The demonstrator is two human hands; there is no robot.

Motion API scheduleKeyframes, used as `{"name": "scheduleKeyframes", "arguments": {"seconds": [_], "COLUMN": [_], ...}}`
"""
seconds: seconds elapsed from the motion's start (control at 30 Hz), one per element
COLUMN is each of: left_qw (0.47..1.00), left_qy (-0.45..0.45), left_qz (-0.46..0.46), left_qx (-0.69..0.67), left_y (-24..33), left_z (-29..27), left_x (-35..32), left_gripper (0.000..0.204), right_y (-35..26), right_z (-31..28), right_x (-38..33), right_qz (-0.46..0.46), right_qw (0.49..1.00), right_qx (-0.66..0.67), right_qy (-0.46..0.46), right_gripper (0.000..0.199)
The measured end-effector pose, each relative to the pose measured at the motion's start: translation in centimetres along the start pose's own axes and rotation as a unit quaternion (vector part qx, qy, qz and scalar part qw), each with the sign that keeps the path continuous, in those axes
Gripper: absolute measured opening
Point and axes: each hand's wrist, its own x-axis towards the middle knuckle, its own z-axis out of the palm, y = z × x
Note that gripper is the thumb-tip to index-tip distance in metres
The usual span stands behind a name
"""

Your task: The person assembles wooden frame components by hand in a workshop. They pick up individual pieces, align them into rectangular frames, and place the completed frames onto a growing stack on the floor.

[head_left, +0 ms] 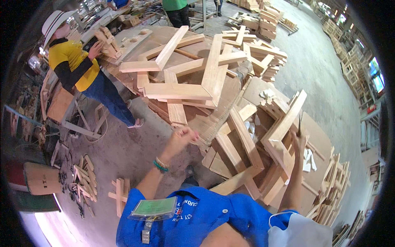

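My right hand [298,143] is raised against an L-shaped pale wooden frame piece [284,127] that leans on a low pile of similar angled pieces [242,152]. Its fingers are closed on a thin dark tool [299,123] that points up along the frame. My left hand [184,138] hangs in the air with fingers curled, just off the near edge of a big round worktable [214,123]. Nothing shows in that hand. The table carries several crossed wooden planks and frame parts [185,74].
A person in a yellow shirt and white hat [76,66] stands at the left, handling wooden parts [105,43]. Another person in green [177,10] is at the back. Wood offcuts [84,183] and a drum [41,179] are on the floor at the left. Stacked frames [333,181] are at the right.
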Motion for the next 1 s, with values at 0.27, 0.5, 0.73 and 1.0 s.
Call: {"name": "scheduleKeyframes", "arguments": {"seconds": [0.27,0.5,0.73,1.0], "left_qw": [0.912,0.912,0.945,0.980], "left_qy": [0.192,0.073,0.012,-0.112], "left_qz": [0.183,0.150,-0.057,-0.159], "left_qx": [0.314,0.374,0.323,-0.029], "left_y": [7.8,6.3,4.8,3.2], "left_z": [-8.9,-6.8,-6.2,-0.8], "left_x": [11.5,19.5,29.5,30.0], "left_gripper": [0.031,0.044,0.069,0.042], "right_y": [-1.5,-2.5,-6.2,-8.9], "right_z": [0.1,2.5,4.6,3.4], "right_x": [-12.9,-19.9,-22.0,-26.1], "right_qz": [0.106,0.164,0.149,0.284], "right_qw": [0.969,0.951,0.939,0.903], "right_qx": [0.218,0.239,0.295,0.317], "right_qy": [0.052,0.105,0.096,0.055], "right_gripper": [0.018,0.023,0.021,0.024]}}
